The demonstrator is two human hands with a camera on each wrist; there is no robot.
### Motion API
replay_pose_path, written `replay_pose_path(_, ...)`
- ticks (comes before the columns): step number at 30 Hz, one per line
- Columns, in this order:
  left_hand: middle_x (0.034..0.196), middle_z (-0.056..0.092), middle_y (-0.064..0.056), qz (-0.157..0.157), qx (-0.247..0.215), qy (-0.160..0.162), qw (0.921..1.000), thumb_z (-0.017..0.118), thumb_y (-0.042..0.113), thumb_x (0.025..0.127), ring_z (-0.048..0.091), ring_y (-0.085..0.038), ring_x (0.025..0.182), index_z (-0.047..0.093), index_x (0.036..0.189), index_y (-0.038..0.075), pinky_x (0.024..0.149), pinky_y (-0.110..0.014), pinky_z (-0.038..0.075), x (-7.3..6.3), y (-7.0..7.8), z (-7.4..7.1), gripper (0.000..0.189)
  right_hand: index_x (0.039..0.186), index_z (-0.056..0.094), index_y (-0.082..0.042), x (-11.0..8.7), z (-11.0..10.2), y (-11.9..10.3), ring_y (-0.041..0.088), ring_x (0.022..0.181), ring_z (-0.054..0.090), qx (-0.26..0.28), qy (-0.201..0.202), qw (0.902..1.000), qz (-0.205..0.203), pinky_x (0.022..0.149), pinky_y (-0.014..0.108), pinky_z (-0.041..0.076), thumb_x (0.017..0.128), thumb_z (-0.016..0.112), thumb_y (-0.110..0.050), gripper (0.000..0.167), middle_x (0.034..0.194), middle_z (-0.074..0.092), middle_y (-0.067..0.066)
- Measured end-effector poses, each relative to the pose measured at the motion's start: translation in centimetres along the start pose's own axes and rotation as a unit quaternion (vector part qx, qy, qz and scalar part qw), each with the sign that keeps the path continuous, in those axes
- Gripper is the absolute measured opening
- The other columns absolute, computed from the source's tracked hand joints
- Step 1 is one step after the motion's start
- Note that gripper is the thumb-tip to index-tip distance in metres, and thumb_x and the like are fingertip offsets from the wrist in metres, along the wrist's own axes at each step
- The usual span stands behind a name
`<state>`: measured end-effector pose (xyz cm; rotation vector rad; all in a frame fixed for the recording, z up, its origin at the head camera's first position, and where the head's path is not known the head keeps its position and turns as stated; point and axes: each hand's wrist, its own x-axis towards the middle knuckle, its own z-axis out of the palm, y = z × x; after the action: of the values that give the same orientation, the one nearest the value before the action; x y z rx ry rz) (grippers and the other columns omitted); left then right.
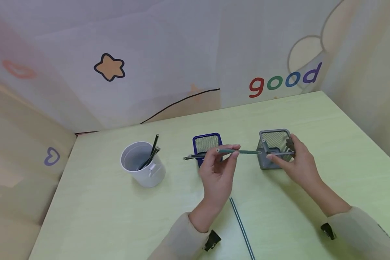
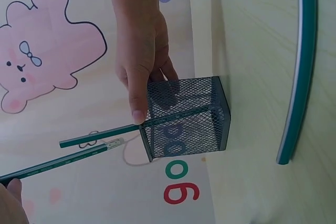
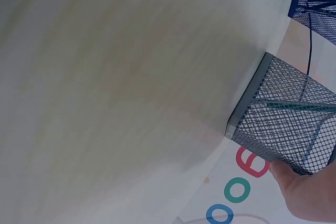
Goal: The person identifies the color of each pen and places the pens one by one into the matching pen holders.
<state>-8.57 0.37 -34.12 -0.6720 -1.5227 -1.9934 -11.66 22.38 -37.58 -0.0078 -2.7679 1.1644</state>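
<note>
My left hand (image 1: 217,180) pinches a green pencil (image 1: 243,151) near one end, between thumb and fingers. Its white eraser end points right, toward the grey mesh pen holder (image 1: 265,164). My right hand (image 1: 300,164) grips that holder by its right side, thumb at the rim. Inside the holder leans another green pencil (image 1: 265,145), whose upper part sticks out past the rim in the left wrist view. There, the held pencil's eraser (image 2: 115,143) is close outside the holder's opening. Through the mesh (image 3: 294,135) in the right wrist view, the leaning pencil shows.
Partly behind my left hand stands a blue mesh pen holder (image 1: 207,139) with dark pencils (image 1: 190,157) jutting left. A white bucket (image 1: 159,174) with several pencils (image 1: 155,145) is at the left. One green pencil (image 1: 242,228) lies on the table in front. A printed curtain (image 1: 182,54) hangs behind.
</note>
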Motion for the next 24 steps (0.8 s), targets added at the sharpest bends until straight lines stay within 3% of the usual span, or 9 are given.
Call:
replay_pose_path(2,0.099,0.058,-0.033,0.002,-0.004,0.003,1.0000,0.060,-0.004,0.089,0.065,-0.034,0.096,0.052,0.104,-0.012,0.085,-0.041,0.055,0.2,-0.1,0.3,0.019,0.148,0.016,0.006,0.0,0.0,0.0,0.053,0.119,0.042,0.001,0.003,1.0000,-0.003,0.093,0.065,0.040,0.084,0.070,-0.039,0.095,0.134,0.038,0.038)
replay_pose_path(7,0.099,0.057,-0.035,-0.005,-0.024,0.018,0.9995,0.060,-0.001,0.090,0.064,-0.008,0.100,0.051,0.104,-0.013,0.086,-0.041,0.055,0.5,-0.4,0.8,0.020,0.147,0.019,0.006,0.0,0.0,0.1,0.052,0.118,0.044,0.001,0.007,0.9999,-0.011,0.091,0.064,0.041,0.084,0.071,-0.037,0.093,0.131,0.040,0.037)
replay_pose_path(13,0.100,0.057,-0.035,-0.009,-0.027,0.026,0.9993,0.060,0.000,0.090,0.063,-0.005,0.099,0.051,0.104,-0.013,0.085,-0.038,0.055,0.7,-0.9,1.3,0.021,0.147,0.019,0.006,0.0,0.0,0.1,0.052,0.119,0.043,-0.001,0.003,1.0000,-0.005,0.093,0.065,0.041,0.084,0.071,-0.038,0.093,0.133,0.040,0.037)
replay_pose_path(16,0.100,0.057,-0.034,-0.008,-0.024,0.023,0.9994,0.060,-0.002,0.090,0.064,-0.013,0.099,0.051,0.104,-0.012,0.085,-0.040,0.055,0.7,-1.1,1.5,0.020,0.147,0.020,0.005,0.0,0.0,0.2,0.052,0.119,0.043,0.002,0.003,1.0000,-0.006,0.093,0.065,0.041,0.083,0.072,-0.038,0.093,0.133,0.041,0.036)
replay_pose_path(21,0.100,0.058,-0.033,-0.004,-0.014,0.012,0.9998,0.060,-0.008,0.087,0.063,-0.041,0.093,0.052,0.103,-0.011,0.083,-0.041,0.056,0.8,-1.6,2.0,0.018,0.146,0.022,0.005,0.0,0.0,0.2,0.051,0.119,0.044,0.008,0.004,0.9999,-0.011,0.093,0.064,0.041,0.083,0.072,-0.037,0.091,0.132,0.042,0.035)
replay_pose_path(24,0.099,0.060,-0.032,0.003,-0.003,-0.003,1.0000,0.059,-0.010,0.087,0.061,-0.047,0.092,0.052,0.102,-0.010,0.082,-0.041,0.056,0.7,-1.8,2.3,0.017,0.147,0.021,0.005,0.0,-0.1,0.1,0.051,0.118,0.044,0.006,0.006,0.9999,-0.014,0.092,0.064,0.042,0.084,0.072,-0.037,0.091,0.131,0.042,0.035)
